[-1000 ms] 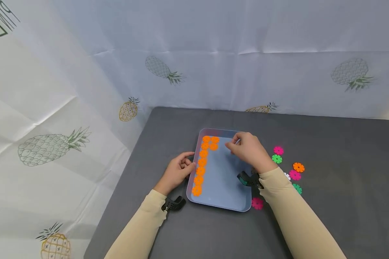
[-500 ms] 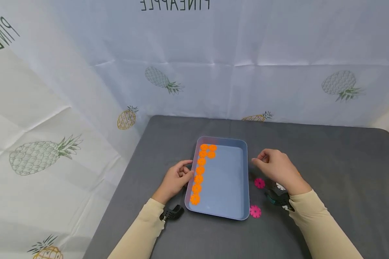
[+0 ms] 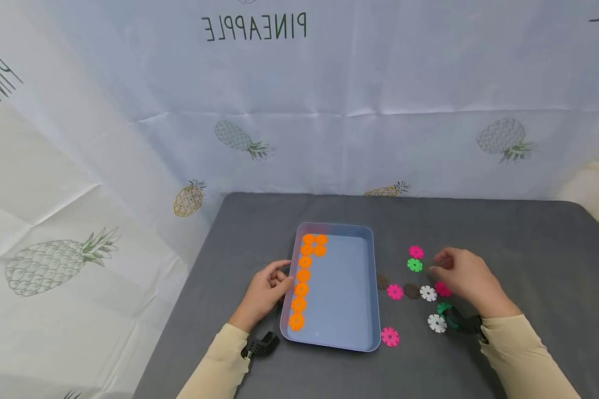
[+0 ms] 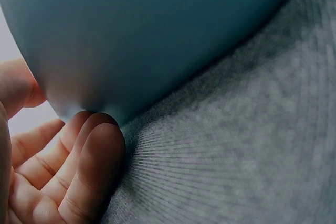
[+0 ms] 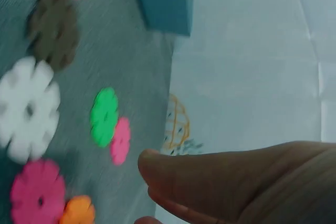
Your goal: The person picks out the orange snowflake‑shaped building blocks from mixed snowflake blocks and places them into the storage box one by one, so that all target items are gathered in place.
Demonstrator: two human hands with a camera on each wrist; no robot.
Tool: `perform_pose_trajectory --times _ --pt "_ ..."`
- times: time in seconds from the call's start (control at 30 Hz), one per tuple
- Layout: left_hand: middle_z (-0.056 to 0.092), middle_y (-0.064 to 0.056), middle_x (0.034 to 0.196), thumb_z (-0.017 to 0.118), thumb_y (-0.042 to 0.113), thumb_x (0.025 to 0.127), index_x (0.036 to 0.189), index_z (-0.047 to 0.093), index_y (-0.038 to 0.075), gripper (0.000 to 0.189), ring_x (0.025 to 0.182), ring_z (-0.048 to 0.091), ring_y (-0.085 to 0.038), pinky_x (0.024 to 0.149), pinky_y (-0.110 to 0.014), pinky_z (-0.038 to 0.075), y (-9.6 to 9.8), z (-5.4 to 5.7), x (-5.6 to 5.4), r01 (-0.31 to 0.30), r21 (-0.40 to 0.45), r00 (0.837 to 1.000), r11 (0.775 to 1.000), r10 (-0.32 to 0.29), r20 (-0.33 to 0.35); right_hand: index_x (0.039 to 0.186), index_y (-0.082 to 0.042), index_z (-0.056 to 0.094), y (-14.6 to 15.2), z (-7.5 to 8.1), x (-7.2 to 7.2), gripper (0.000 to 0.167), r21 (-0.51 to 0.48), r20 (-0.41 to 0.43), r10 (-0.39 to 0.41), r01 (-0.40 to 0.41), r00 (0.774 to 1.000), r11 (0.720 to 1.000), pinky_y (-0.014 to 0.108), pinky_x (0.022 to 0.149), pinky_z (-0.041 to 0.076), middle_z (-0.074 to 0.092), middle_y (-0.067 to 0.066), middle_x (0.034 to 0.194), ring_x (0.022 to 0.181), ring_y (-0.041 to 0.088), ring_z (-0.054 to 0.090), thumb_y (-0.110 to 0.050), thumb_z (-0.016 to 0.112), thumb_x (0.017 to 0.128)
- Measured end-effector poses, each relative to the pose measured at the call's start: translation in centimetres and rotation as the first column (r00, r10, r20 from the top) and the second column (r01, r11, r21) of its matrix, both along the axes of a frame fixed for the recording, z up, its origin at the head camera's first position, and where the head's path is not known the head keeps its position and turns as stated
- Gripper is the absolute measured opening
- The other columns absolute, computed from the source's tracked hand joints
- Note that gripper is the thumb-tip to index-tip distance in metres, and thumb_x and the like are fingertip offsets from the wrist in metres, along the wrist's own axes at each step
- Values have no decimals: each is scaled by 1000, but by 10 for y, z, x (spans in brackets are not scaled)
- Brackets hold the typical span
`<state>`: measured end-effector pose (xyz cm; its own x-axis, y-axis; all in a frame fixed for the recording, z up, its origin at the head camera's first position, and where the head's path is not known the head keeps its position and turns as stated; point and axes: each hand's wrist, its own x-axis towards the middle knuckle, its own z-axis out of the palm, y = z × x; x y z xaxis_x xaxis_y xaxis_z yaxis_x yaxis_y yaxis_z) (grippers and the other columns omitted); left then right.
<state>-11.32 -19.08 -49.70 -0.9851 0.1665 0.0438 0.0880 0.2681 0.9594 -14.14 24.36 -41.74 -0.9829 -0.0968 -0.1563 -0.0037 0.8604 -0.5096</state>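
Note:
My left hand (image 3: 264,291) holds the left edge of a shallow blue tray (image 3: 346,299); in the left wrist view its fingers (image 4: 97,166) lie against the outer wall, thumb across the rim. Inside the tray, orange notched discs (image 3: 301,289) form a column along the left side, with two more beside its far end. Over the table right of the tray hovers my right hand (image 3: 471,280), thumb and fingers loosely bent, nothing visible between them. Close by lie a pink disc (image 3: 442,288) and, in the right wrist view, an orange disc (image 5: 79,211), which the hand hides from the head view.
Between tray and right hand lie a green disc (image 3: 415,265), a white disc (image 3: 428,293), a brown disc (image 3: 411,291) and several others. A pink disc (image 3: 390,337) is by the tray's near right corner. A pineapple-print curtain (image 3: 299,111) hangs behind the grey table (image 3: 289,210).
My right hand has moved from over the tray out to the right, above the loose discs. The left hand stays at the tray's edge. The head view has tilted upward.

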Motion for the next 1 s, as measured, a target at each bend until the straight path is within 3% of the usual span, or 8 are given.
perform_pose_trajectory --times 0.27,0.5,0.67,0.83,1.0 --pt "66 -8 87 69 11 101 144 58 0 46 61 53 -10 61 -24 49 -1 2 2 -5 -3 999 1000 5 35 116 10 66 23 -14 -3 39 23 -14 17 -17 1000 1000 54 77 54 66 28 105 96 42 62 -19 75 92" --pt "65 -7 86 70 11 100 143 59 0 45 60 53 -10 61 -23 48 0 4 0 -15 -7 999 1000 16 37 118 15 63 29 -20 -6 42 22 44 -13 12 999 1000 54 75 56 68 32 104 92 44 66 -16 76 93" --pt "66 -7 86 71 12 100 143 59 -2 47 61 53 -10 61 -24 48 3 4 1 -10 11 999 1000 10 45 112 12 65 30 -21 -3 37 16 40 -31 31 999 999 48 70 55 69 26 99 86 36 65 -17 77 93" --pt "65 -8 85 71 12 100 142 59 -2 46 60 52 -10 60 -23 48 3 3 3 -14 -1 999 1000 14 42 107 6 65 18 -21 -3 29 -17 41 -22 23 999 1000 38 61 48 66 12 84 72 24 59 -17 76 95" --pt "65 -7 85 70 11 99 142 60 -1 45 60 52 -10 60 -23 47 2 4 2 -23 -12 999 1000 24 28 105 3 63 -4 -10 -7 19 -56 16 18 -17 1000 998 35 55 43 59 4 72 59 18 51 -14 70 99"
